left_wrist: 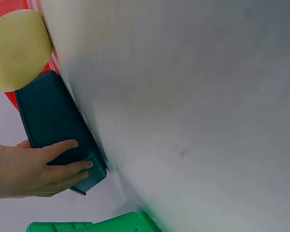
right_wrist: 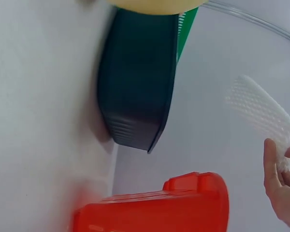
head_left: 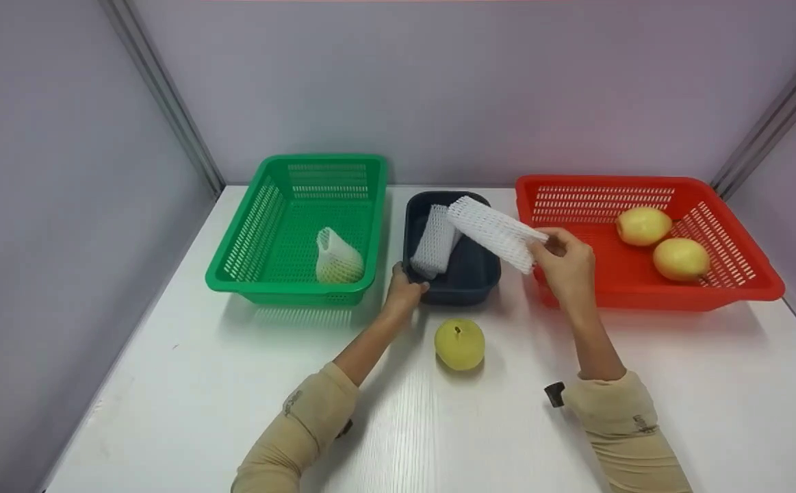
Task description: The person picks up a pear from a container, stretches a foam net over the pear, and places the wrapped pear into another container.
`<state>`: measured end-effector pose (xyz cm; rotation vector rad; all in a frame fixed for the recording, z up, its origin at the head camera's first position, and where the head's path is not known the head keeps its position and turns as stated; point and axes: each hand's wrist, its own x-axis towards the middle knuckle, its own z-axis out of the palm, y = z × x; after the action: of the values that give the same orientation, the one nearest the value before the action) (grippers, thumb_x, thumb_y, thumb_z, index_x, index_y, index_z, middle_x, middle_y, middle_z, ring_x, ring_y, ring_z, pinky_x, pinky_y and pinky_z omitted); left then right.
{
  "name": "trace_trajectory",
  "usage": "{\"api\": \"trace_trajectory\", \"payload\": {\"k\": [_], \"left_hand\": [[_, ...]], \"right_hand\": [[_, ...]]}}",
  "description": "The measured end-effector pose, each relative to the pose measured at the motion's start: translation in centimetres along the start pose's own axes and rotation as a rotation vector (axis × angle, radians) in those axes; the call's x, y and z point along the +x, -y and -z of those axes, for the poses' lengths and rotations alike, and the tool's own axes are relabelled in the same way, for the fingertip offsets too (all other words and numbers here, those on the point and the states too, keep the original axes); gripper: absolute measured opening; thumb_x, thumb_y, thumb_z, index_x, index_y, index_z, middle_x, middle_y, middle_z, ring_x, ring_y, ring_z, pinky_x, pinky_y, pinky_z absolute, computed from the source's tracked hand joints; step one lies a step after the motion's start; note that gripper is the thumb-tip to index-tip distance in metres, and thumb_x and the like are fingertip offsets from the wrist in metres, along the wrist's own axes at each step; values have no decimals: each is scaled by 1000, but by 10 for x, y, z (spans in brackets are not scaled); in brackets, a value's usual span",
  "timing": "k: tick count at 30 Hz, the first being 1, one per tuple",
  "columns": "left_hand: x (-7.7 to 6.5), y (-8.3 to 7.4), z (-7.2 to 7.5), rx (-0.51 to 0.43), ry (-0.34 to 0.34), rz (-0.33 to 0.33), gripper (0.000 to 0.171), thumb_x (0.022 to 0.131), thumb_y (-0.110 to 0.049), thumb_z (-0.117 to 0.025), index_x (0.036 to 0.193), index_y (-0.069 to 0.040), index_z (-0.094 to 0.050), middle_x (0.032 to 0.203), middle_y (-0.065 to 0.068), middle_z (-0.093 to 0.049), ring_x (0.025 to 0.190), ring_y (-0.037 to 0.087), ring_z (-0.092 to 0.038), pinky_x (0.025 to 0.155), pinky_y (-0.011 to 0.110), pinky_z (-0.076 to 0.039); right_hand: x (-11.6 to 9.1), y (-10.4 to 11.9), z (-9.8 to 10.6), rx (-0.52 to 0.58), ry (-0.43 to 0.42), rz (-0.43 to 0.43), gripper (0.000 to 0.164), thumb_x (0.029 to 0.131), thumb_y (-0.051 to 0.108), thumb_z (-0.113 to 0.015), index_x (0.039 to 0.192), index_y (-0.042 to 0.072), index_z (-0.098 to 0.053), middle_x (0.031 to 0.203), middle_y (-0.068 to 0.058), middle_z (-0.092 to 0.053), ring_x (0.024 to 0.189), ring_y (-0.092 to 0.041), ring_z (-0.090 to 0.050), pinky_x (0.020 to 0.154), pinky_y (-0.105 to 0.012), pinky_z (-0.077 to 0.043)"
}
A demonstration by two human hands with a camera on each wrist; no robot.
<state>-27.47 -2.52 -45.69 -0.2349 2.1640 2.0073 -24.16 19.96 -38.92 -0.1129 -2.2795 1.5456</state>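
Observation:
My right hand [head_left: 567, 263] pinches one end of a white foam net sleeve [head_left: 490, 226], raised over the right side of a dark blue box [head_left: 463, 296]. The sleeve looks flat and slants up to the left. At the box's near left corner, my left hand [head_left: 404, 291] grips the rim; in the left wrist view its fingers [left_wrist: 63, 169] lie along the outer wall. More white foam net sleeves [head_left: 433, 243] lie inside the box. A yellow-green pear [head_left: 460, 344] stands on the table in front of it, stem end up, touched by neither hand.
On the left, a green basket [head_left: 288, 287] holds a pear in a foam net sleeve [head_left: 340, 263]. A red basket [head_left: 644, 300] on the right holds two bare yellow pears [head_left: 681, 259]. Pale walls [head_left: 439, 89] enclose the white table [head_left: 165, 383].

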Motion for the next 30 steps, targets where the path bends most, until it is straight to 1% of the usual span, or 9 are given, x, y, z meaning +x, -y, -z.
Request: {"api": "trace_trajectory", "payload": {"k": [3, 5, 10, 15, 18, 20, 22, 24, 30], "left_hand": [[0, 0, -1, 85, -21, -25, 68, 90, 3, -49, 142, 8, -7, 147, 25, -11, 135, 32, -11, 107, 38, -14], [-2, -1, -1, 141, -35, -67, 67, 90, 2, -50, 142, 9, -8, 147, 25, -12, 135, 33, -11, 107, 38, -14], [-11, -10, -1, 209, -46, -264, 62, 90, -1, -51, 139, 12, -15, 143, 28, -18, 133, 34, -16, 107, 39, -16], [-24, -27, -2, 219, 5, -475, 54, 91, -11, -56, 136, 8, -32, 141, 23, -28, 132, 32, -22, 106, 40, -19], [-31, -35, -2, 218, 16, -571, 48, 90, -17, -60, 130, 4, -43, 138, 20, -36, 132, 29, -25, 105, 40, -21], [-36, -38, -2, 208, 11, -610, 44, 88, -18, -64, 125, 1, -49, 134, 17, -42, 129, 27, -30, 104, 39, -25], [-41, -40, -3, 177, -1, -633, 39, 85, -17, -67, 118, 1, -54, 127, 15, -49, 125, 25, -38, 101, 38, -30], [-46, -42, -3, 118, -9, -630, 35, 84, -14, -68, 113, 1, -56, 119, 13, -55, 120, 23, -44, 98, 36, -34], [-60, -49, -5, -214, 55, -529, 24, 82, -5, -68, 100, 5, -57, 104, 12, -62, 107, 21, -55, 89, 32, -43]], "right_hand": [[-6, 0, 4, 4, 38, -38, 34, 87, 23, -64, 111, -1, -62, 109, -13, -61, 92, -24, -58, 77, -26, -49], [-8, -5, 5, 15, 54, -53, 35, 86, 25, -65, 111, 0, -62, 109, -13, -61, 91, -24, -58, 76, -27, -50], [-12, -2, 10, 32, 97, -96, 36, 87, 24, -65, 113, -1, -61, 110, -14, -60, 90, -24, -56, 75, -25, -50], [-13, 2, 15, 55, 152, -126, 38, 88, 23, -63, 116, -4, -58, 109, -16, -58, 86, -21, -55, 73, -20, -49], [-14, 5, 18, 92, 194, -139, 41, 89, 23, -62, 118, -5, -56, 107, -15, -58, 83, -19, -56, 74, -22, -49], [-15, 7, 20, 114, 217, -139, 42, 89, 23, -61, 119, -6, -54, 106, -13, -59, 81, -17, -58, 74, -22, -49], [-16, 9, 22, 140, 238, -141, 42, 89, 22, -61, 120, -6, -54, 104, -12, -60, 80, -17, -59, 74, -23, -50], [-17, 10, 24, 159, 259, -140, 42, 90, 22, -61, 120, -6, -53, 103, -11, -61, 81, -18, -59, 74, -23, -50], [-21, 15, 29, 257, 335, -133, 41, 91, 21, -59, 120, -6, -51, 100, -8, -61, 78, -19, -60, 70, -26, -51]]}}
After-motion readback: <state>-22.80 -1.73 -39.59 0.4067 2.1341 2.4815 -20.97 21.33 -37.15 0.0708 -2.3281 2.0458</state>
